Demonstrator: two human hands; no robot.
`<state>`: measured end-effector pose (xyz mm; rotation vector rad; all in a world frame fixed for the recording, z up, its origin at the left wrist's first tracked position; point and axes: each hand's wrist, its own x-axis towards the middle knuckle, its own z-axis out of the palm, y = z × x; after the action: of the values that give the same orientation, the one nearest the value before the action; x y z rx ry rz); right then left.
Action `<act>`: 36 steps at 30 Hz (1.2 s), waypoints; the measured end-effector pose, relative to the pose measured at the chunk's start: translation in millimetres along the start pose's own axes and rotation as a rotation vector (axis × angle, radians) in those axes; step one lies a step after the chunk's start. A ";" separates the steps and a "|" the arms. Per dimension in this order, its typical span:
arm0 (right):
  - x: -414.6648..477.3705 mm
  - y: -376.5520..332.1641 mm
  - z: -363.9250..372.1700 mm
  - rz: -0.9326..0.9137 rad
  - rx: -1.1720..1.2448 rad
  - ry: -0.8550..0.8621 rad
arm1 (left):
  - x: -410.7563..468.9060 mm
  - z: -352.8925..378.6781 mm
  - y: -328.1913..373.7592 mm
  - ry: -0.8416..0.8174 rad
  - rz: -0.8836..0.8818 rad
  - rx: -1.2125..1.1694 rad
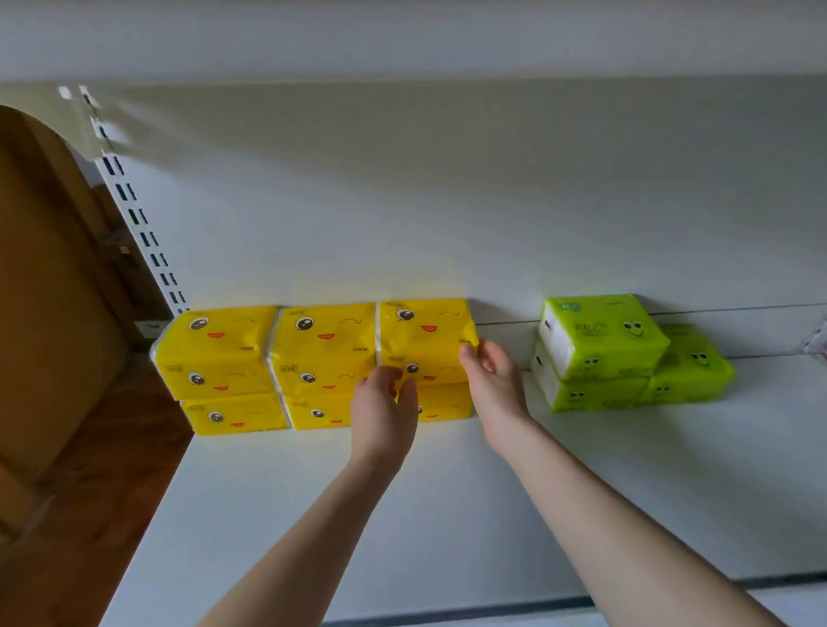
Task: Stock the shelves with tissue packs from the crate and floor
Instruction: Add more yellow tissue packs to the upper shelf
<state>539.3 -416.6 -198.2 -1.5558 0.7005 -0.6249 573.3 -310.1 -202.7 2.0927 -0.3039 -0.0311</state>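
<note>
White shelf [316, 507], both hands on the end yellow pack [426, 331].
Left hand [382, 412] curls its fingers on the pack's front; right hand [492, 381] grips its right end. This pack tops the right-most of 3 yellow stacks [272, 367], each 2 high, against the back wall. Green packs [602, 343] stand well apart to the right.

The single head camera looks forward and slightly down from the person's head onto the white shelf [458, 510]. It is close enough that both forearms enter at the bottom edge and the left hand [382, 409] and right hand [492, 374] reach the yellow tissue packs [323, 345] near frame centre. The wide-angle view also takes in the back panel [445, 207], the upper shelf [437, 23] overhead and brown surfaces [47, 329] at the left.
</note>
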 end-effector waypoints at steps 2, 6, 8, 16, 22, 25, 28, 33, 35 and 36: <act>-1.3 6.9 -2.1 0.012 0.034 0.015 | -1.6 0.2 -2.0 -0.010 -0.022 0.001; -6.4 17.3 -5.7 0.137 0.071 0.124 | -4.5 -1.5 -4.6 -0.036 -0.120 -0.042; -7.2 19.5 -2.6 0.206 0.075 0.079 | -5.6 -1.4 -4.6 -0.054 -0.129 -0.069; -4.8 12.2 5.0 0.295 0.077 0.058 | -5.9 4.2 -6.4 -0.089 -0.134 -0.105; -27.2 11.1 -3.4 0.319 -0.011 0.042 | -20.8 -8.2 -10.5 -0.100 -0.146 -0.059; -49.8 2.4 -11.2 0.275 -0.075 0.012 | -42.4 -24.5 -8.4 -0.053 -0.144 -0.071; -83.7 -8.2 -16.6 0.206 -0.058 -0.070 | -76.0 -44.2 -8.5 0.044 -0.152 -0.107; -158.6 -14.9 -20.3 0.141 -0.094 -0.300 | -156.3 -76.9 -23.2 0.180 -0.195 -0.102; -188.7 -17.8 -15.6 0.134 -0.116 -0.381 | -187.1 -92.9 -30.7 0.220 -0.236 -0.132; -203.7 -18.1 -11.5 0.132 -0.123 -0.425 | -201.8 -102.6 -35.6 0.238 -0.258 -0.139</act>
<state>396.1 -271.6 -177.5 -1.6702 0.5188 -0.1435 400.0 -160.2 -200.2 1.9615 0.1104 0.0421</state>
